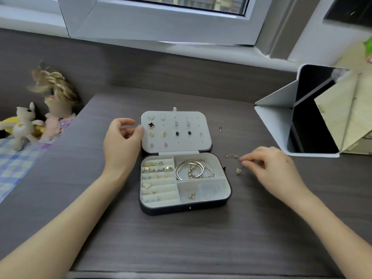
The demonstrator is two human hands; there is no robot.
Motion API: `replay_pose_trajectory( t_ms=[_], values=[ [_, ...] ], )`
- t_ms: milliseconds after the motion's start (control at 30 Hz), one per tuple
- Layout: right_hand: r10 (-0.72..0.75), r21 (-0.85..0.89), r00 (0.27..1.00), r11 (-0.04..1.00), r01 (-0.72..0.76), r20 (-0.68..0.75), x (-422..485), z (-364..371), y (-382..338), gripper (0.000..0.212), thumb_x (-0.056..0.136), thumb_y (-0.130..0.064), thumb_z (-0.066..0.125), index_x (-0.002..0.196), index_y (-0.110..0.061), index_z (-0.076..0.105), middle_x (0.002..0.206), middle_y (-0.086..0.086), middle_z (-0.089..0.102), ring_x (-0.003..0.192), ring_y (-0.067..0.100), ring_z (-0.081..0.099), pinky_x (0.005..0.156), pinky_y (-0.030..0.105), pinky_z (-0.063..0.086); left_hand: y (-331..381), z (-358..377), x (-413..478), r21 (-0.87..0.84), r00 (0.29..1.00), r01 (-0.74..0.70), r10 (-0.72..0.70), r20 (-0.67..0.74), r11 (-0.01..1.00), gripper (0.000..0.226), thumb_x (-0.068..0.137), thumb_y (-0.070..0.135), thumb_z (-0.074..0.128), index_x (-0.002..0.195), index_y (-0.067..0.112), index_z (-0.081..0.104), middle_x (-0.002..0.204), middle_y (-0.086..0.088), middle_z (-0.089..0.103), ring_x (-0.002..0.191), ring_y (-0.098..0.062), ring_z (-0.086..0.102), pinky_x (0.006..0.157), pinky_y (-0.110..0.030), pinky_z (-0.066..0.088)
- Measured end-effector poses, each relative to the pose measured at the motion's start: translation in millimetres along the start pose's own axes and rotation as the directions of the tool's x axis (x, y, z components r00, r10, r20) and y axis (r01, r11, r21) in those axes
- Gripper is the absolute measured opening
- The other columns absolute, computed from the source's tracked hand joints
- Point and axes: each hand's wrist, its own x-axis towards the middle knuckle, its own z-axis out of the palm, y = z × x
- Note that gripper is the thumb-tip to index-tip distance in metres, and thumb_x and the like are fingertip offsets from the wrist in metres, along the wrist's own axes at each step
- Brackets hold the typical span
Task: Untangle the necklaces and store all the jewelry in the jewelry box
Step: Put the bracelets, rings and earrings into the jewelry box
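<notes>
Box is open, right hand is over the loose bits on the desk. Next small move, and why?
Probably close the right hand fingertips on the small piece under them and lift it toward the jewelry box. A few small pieces lie on the desk right of the box, outside it. The left hand sits by the open lid, holding nothing visible.

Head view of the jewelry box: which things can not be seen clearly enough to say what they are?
- Right hand: its fingertips cover whatever they pinch; too small to tell whether anything is gripped.
- Loose pieces on the table: too small and blurred to identify.
- Clear object in the jewelry box, lower right compartment: see-through and blurred.
- Small studs in the ring rolls: too small.
</notes>
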Motion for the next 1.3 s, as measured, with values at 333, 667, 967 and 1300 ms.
replay_pose_trajectory(
  t_ms=[333, 667, 967, 1300],
  values=[
    [-0.242, -0.049, 0.966, 0.97, 0.238, -0.089, -2, 19, 14, 0.013, 0.072, -0.011, 0.08, 0.072, -0.021, 0.071, 0.073, -0.005, 0.064, 0.068, 0.02, 0.051, 0.064, 0.035, 0.042, 0, -1, -1, -0.019, 0.999, 0.051, -0.051, 0.013, 0.999, 0.011, 0.093, 0.02, 0.052, 0.103, 0.016, 0.054, 0.103, -0.005, 0.065, 0.097, -0.017, 0.059, 0.085, -0.032, 0.047],
    [0.057, 0.674, 0.997, 0.735, -0.076, 0.05, 3, -15, -43, 0.017, 0.077, 0.006, 0.058, 0.065, -0.006, 0.054, 0.077, 0.004, 0.072, 0.07, 0.014, 0.069, 0.065, 0.021, 0.053, 0, -7, 4, 0.169, 0.999, -0.007, -0.002, 0.05, 0.986, 0.009, 0.089, 0.017, 0.058, 0.098, 0.017, 0.059, 0.085, 0.012, 0.059, 0.082, -0.008, 0.056, 0.067, -0.018, 0.04],
    [-0.282, 0.678, 0.942, 0.73, 0.087, 0.184, 18, 5, -134, 0.015, 0.077, -0.004, 0.071, 0.071, -0.015, 0.062, 0.066, -0.005, 0.065, 0.059, 0.006, 0.06, 0.057, 0.015, 0.048, 33, -44, -39, 0.189, 0.891, -0.198, 0.097, 0.443, 0.962, 0.022, 0.082, 0.037, 0.071, 0.07, 0.018, 0.07, 0.065, 0.01, 0.06, 0.063, -0.003, 0.049, 0.058, -0.01, 0.035],
    [-0.362, 0.522, 0.879, 0.708, 0.476, -0.312, -2, 33, -144, 0.009, 0.073, -0.002, 0.068, 0.077, -0.009, 0.064, 0.072, -0.005, 0.068, 0.078, 0.006, 0.063, 0.066, 0.012, 0.048, 28, -53, -58, 0.102, 0.87, -0.193, 0.122, 0.478, 0.976, 0.01, 0.086, 0.016, 0.068, 0.078, 0.022, 0.07, 0.072, 0.011, 0.061, 0.07, -0.004, 0.051, 0.066, -0.007, 0.034]
  ],
)
